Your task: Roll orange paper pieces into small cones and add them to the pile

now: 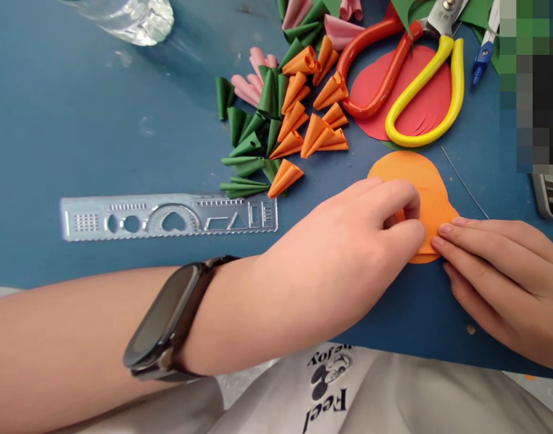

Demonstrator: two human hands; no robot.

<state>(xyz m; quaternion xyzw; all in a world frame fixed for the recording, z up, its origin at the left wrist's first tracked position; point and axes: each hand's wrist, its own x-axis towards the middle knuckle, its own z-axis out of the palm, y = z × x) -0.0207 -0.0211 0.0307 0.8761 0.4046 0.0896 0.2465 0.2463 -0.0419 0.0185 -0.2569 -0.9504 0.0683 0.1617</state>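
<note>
My left hand [349, 253], with a dark watch [172, 319] on its wrist, reaches across the blue mat and pinches the near edge of an orange paper circle [416, 175]. My right hand [497, 277] comes in from the right. Its fingers lie stretched out and held together, and their tips press on the same edge of the orange paper. The paper lies flat on the mat, partly hidden under my left fingers.
A heap of rolled paper cones, orange [312, 120], green [249, 138] and pink [253, 78], lies beyond the hands. Red- and yellow-handled scissors [407, 78] rest on a red paper circle [421, 108]. A clear ruler [168, 217] lies at the left, a glass [132, 18] at the far left.
</note>
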